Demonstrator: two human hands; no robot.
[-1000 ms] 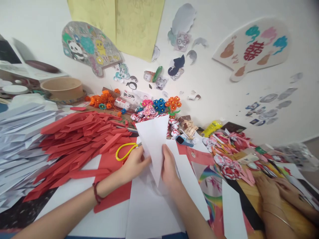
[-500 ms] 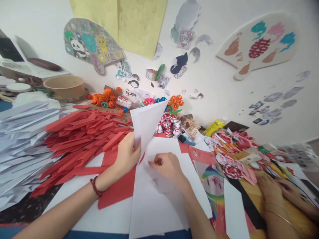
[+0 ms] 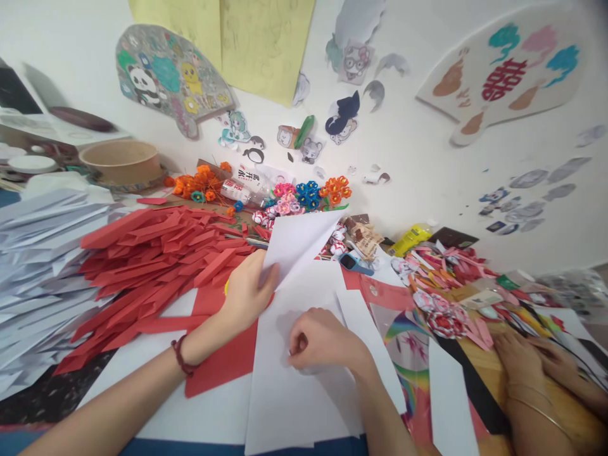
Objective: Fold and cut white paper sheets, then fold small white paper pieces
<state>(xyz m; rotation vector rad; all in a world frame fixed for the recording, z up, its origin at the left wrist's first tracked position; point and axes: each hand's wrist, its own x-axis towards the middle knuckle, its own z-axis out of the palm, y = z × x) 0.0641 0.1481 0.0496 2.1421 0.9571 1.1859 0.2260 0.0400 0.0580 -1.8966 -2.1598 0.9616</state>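
Note:
My left hand (image 3: pixel 247 292) is closed on the edge of a folded white paper sheet (image 3: pixel 299 244), with the thumb on its near side. The sheet stands tilted up, its pointed corner toward the upper right. A small yellow thing (image 3: pixel 227 287) peeks out behind this hand, too covered to name. My right hand (image 3: pixel 320 342) hovers close over flat white paper (image 3: pixel 289 405), its fingers curled in a pinch. What they hold, if anything, is hidden. Under my left forearm lies red paper (image 3: pixel 221 361).
At left lie piles of folded white strips (image 3: pixel 47 272) and folded red strips (image 3: pixel 156 259). Orange craft flowers (image 3: pixel 204 183) and a blue watch (image 3: pixel 356 264) are beyond the paper. At far right another person's hands (image 3: pixel 517 361) rest on the wooden table (image 3: pixel 503 405).
My right hand has drawn back toward me, away from the left one. The raised sheet has leaned over to the right and lower. The yellow thing has come into sight.

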